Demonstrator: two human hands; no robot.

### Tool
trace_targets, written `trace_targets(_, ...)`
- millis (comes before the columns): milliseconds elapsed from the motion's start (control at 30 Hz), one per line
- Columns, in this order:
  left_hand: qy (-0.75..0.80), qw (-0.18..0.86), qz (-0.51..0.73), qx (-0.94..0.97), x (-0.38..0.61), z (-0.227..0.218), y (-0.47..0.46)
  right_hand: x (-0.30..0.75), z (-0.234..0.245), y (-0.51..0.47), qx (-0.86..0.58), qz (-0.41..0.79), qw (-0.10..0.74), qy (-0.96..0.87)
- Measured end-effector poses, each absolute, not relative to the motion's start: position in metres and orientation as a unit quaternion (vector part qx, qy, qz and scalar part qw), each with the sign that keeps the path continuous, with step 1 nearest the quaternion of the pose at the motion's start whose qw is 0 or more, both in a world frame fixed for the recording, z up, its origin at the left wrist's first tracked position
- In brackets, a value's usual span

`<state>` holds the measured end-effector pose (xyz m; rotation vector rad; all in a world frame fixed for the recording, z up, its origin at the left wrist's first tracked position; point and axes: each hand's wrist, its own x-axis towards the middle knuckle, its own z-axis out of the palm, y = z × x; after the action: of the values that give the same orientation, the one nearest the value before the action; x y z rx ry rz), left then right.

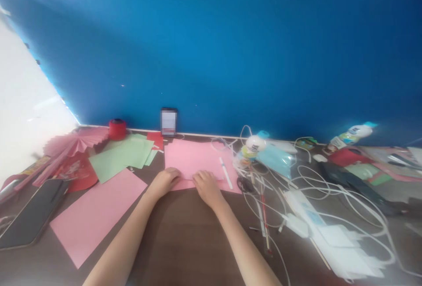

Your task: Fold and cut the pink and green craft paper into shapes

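Pink paper (194,156) lies on the dark table in front of me, with more pink paper showing beneath it. On the left part of its near edge is my left hand (165,181), fingers curled on the paper. My right hand (207,185) grips the same edge a little further right, fingers bent over a narrow strip that looks folded. The fingertips are partly hidden and blurred. A white pen (226,173) rests on the pink paper to the right of my right hand.
Left: a loose pink sheet (99,215), green paper (120,156), a pleated pink fan (77,143), a dark phone (33,213) and a red roll (117,130). Another phone (169,122) leans on the blue wall. Right: bottles, tangled white cables and a power strip (329,237).
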<state>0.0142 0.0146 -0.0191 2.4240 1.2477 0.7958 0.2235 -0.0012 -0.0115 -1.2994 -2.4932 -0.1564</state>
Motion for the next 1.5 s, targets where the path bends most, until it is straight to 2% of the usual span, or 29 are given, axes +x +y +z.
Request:
trace_targets(133, 0.424, 0.161, 0.295, 0.841, 0.013, -0.023, 0.016, 0.22, -0.011, 0.005, -0.424, -0.043, 0.153, -0.892)
trace_targets(533, 0.437, 0.23, 0.327, 0.806, -0.008, -0.014, 0.015, 0.224, -0.014, 0.012, -0.428, 0.114, 0.254, -0.86)
trace_targets(933, 0.46, 0.124, 0.325, 0.817, -0.005, -0.021, 0.017, 0.225, -0.014, 0.018, -0.462, 0.201, 0.263, -0.823)
trace_targets(1067, 0.459, 0.107, 0.327, 0.819, -0.005, -0.024, 0.018, 0.225, -0.002, 0.021, -0.438, 0.182, 0.212, -0.854)
trace_targets(1233, 0.46, 0.098, 0.327, 0.82, -0.005, -0.029, 0.021, 0.21, 0.009, 0.017, -0.435, 0.068, 0.144, -0.886)
trace_targets(1500, 0.462, 0.108, 0.321, 0.82, -0.006, -0.025, 0.021, 0.193, -0.01, 0.02, -0.405, 0.099, 0.228, -0.88)
